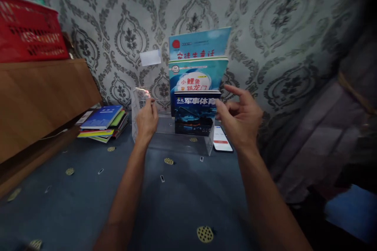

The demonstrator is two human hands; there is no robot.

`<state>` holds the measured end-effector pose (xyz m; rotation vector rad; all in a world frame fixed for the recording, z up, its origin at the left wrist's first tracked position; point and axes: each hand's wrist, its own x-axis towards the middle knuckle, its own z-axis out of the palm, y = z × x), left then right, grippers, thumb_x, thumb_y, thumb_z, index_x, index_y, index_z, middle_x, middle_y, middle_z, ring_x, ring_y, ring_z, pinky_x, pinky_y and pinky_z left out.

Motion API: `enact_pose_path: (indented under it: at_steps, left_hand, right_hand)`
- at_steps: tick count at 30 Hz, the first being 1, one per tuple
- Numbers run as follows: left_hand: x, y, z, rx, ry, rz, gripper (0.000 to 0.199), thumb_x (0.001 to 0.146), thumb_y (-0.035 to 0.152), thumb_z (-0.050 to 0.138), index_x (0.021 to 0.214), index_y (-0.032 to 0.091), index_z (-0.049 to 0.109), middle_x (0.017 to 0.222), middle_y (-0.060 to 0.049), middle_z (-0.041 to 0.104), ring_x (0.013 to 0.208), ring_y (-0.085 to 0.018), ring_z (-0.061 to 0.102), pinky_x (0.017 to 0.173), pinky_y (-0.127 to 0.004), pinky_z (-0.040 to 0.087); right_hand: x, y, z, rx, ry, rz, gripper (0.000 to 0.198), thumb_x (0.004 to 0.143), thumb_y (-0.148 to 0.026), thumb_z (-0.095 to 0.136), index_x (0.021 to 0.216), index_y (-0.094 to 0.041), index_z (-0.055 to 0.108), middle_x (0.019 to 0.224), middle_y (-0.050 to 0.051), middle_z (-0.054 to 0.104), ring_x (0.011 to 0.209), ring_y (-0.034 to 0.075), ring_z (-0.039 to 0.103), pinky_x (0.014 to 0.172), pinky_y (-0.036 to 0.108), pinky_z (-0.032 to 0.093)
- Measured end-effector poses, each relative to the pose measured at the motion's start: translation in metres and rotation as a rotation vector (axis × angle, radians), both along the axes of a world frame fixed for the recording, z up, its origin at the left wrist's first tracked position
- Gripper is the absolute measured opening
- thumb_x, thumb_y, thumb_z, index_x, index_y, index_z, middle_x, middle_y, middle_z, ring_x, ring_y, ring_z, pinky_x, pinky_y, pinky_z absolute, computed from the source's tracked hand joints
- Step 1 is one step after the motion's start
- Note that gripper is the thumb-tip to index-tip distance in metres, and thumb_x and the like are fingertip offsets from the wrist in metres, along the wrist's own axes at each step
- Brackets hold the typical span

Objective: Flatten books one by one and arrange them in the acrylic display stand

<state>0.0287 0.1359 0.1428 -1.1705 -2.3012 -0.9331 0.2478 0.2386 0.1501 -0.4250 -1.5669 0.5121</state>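
Note:
A clear plastic book rack stands on the table with books upright in its right half. At the front is a small dark military book; behind it rises a teal storybook, and a taller light-blue book is at the back. My left hand is closed at the rack's left side, its fingertips hidden, so what it grips cannot be made out. To the right of the books is my right hand, thumb and forefinger apart. Its thumb is at the dark book's right edge; whether it touches is unclear.
Several books lie in a stack left of the rack. A phone with a lit screen lies behind the rack's right side. Far left, a red basket sits on a wooden box. Patterned wallpaper backs the table.

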Motion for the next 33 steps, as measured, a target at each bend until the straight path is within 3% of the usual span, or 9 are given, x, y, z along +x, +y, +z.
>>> enact_pose_path:
  at_steps: [3, 7, 11, 13, 16, 20, 22, 26, 33]
  left_hand:
    - [-0.040, -0.020, -0.006, -0.005, 0.026, 0.153, 0.036, 0.103, 0.027, 0.031, 0.127, 0.018, 0.056, 0.112, -0.012, 0.072, 0.107, -0.028, 0.067, 0.092, -0.037, 0.048]
    - [-0.103, -0.054, -0.022, -0.137, 0.103, 0.328, 0.040, 0.099, 0.027, 0.034, 0.128, 0.012, 0.057, 0.129, -0.020, 0.064, 0.123, -0.035, 0.056, 0.100, -0.044, 0.044]
    - [-0.151, -0.086, -0.040, -0.382, 0.075, 0.389, 0.052, 0.098, 0.039, 0.039, 0.135, 0.004, 0.051, 0.139, -0.029, 0.055, 0.135, -0.043, 0.044, 0.108, -0.058, 0.037]
    - [-0.165, -0.098, -0.048, -0.478, 0.065, 0.374, 0.059, 0.098, 0.046, 0.041, 0.139, 0.004, 0.047, 0.144, -0.030, 0.051, 0.139, -0.045, 0.039, 0.109, -0.064, 0.033]
    - [-0.173, -0.110, -0.055, -0.545, 0.101, 0.355, 0.061, 0.098, 0.048, 0.039, 0.143, 0.007, 0.044, 0.150, -0.030, 0.046, 0.142, -0.045, 0.036, 0.108, -0.069, 0.030]
    - [-0.170, -0.119, -0.054, -0.610, 0.133, 0.345, 0.052, 0.098, 0.039, 0.039, 0.141, 0.010, 0.046, 0.142, -0.029, 0.052, 0.135, -0.043, 0.044, 0.106, -0.071, 0.031]
    - [-0.166, -0.123, -0.052, -0.652, 0.166, 0.347, 0.048, 0.097, 0.033, 0.039, 0.140, 0.010, 0.047, 0.136, -0.028, 0.057, 0.129, -0.043, 0.050, 0.105, -0.070, 0.032]
    - [-0.158, -0.128, -0.049, -0.712, 0.209, 0.356, 0.046, 0.095, 0.017, 0.036, 0.138, 0.009, 0.050, 0.128, -0.028, 0.060, 0.122, -0.041, 0.057, 0.102, -0.062, 0.039]
    - [-0.145, -0.138, -0.041, -0.756, 0.230, 0.322, 0.049, 0.094, 0.008, 0.028, 0.137, 0.010, 0.052, 0.126, -0.026, 0.063, 0.119, -0.037, 0.061, 0.094, -0.049, 0.048]
  right_hand:
    - [-0.004, -0.014, 0.006, 0.018, 0.064, 0.024, 0.044, 0.088, -0.037, 0.071, 0.129, -0.027, 0.059, 0.067, -0.004, 0.063, 0.052, 0.015, 0.059, 0.056, 0.030, 0.054]
    - [-0.011, -0.028, 0.003, 0.026, 0.011, 0.074, 0.034, 0.092, -0.033, 0.063, 0.126, -0.027, 0.061, 0.078, -0.001, 0.068, 0.057, 0.015, 0.063, 0.057, 0.029, 0.055]
    - [-0.026, -0.048, -0.026, 0.063, -0.305, 0.189, 0.032, 0.095, -0.027, 0.054, 0.125, -0.024, 0.064, 0.081, 0.000, 0.071, 0.066, 0.016, 0.068, 0.064, 0.030, 0.057]
    - [-0.033, -0.062, -0.052, 0.155, -0.489, 0.269, 0.032, 0.096, -0.023, 0.051, 0.123, -0.024, 0.067, 0.092, 0.004, 0.075, 0.083, 0.019, 0.073, 0.077, 0.033, 0.059]
    - [-0.033, -0.086, -0.095, 0.247, -0.703, 0.365, 0.036, 0.097, -0.017, 0.047, 0.127, -0.026, 0.066, 0.109, 0.007, 0.076, 0.093, 0.022, 0.074, 0.079, 0.034, 0.060]
    - [-0.016, -0.112, -0.145, 0.248, -0.908, 0.414, 0.040, 0.096, -0.011, 0.048, 0.130, -0.026, 0.064, 0.102, 0.005, 0.077, 0.085, 0.020, 0.075, 0.075, 0.030, 0.059]
    - [-0.006, -0.118, -0.161, 0.266, -0.960, 0.441, 0.040, 0.097, -0.010, 0.046, 0.129, -0.023, 0.064, 0.106, 0.007, 0.077, 0.096, 0.023, 0.074, 0.081, 0.033, 0.061]
    - [0.004, -0.119, -0.182, 0.221, -0.945, 0.414, 0.037, 0.100, -0.018, 0.045, 0.131, -0.026, 0.064, 0.119, 0.007, 0.074, 0.118, 0.026, 0.067, 0.094, 0.041, 0.060]
    - [0.001, -0.116, -0.189, 0.126, -0.894, 0.422, 0.035, 0.101, -0.023, 0.046, 0.129, -0.028, 0.067, 0.121, 0.007, 0.074, 0.121, 0.025, 0.066, 0.102, 0.044, 0.057]
